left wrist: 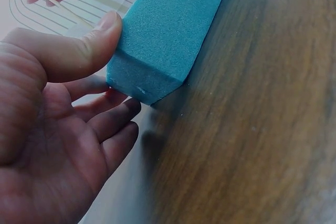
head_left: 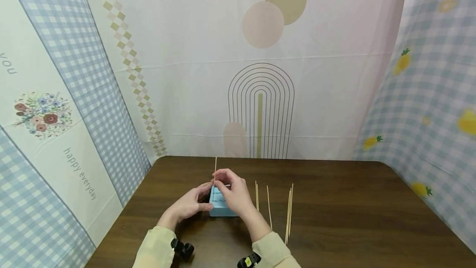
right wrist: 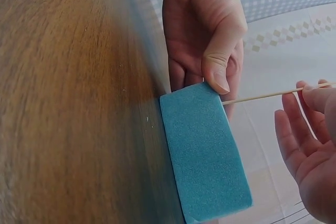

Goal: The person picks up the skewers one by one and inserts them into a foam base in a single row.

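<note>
A light blue foam block (head_left: 220,206) (left wrist: 168,30) (right wrist: 205,150) lies on the dark wooden table (head_left: 334,218). My left hand (head_left: 189,206) (left wrist: 58,103) holds its left end, thumb (right wrist: 218,69) pressed on the near side and fingers on the far side. My right hand (head_left: 232,189) (right wrist: 310,150) pinches a thin wooden stick (head_left: 215,168) (right wrist: 262,96) (left wrist: 55,4) that stands upright, its lower end at the block's top face.
Several more wooden sticks (head_left: 288,212) lie loose on the table just right of my right forearm. Printed fabric walls (head_left: 260,73) close in the back and both sides. Bare table (head_left: 372,226) stretches to the right.
</note>
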### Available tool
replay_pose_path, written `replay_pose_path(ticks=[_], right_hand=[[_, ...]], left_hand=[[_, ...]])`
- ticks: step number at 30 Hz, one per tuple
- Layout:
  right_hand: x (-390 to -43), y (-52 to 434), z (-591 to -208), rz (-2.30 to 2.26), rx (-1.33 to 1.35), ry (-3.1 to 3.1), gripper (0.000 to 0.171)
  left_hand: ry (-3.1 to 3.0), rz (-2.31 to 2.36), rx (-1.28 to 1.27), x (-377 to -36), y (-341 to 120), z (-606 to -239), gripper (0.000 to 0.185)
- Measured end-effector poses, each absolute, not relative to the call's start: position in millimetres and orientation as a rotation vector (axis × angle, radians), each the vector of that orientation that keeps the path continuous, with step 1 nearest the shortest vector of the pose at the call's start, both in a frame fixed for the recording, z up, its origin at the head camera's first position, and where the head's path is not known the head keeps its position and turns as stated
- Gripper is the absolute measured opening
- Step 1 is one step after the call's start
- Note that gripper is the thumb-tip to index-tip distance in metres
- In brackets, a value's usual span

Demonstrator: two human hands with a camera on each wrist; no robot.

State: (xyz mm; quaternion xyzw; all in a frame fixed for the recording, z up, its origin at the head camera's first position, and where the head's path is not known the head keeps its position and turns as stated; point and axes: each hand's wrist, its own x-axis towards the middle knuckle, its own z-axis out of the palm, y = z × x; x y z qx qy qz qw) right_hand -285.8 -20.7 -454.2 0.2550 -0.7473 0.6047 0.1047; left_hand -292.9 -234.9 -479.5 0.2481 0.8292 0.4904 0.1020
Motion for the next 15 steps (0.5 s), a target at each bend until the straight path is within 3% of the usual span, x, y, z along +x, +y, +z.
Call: replay_pose_path(ticks=[15], right_hand=[[-287.5,-21.4,-456.4,1.705,0.774,-2.237,0.011]], left_hand=[[2.468,1.439,0.714,-293.6,-234.7,-480.3,0.078]])
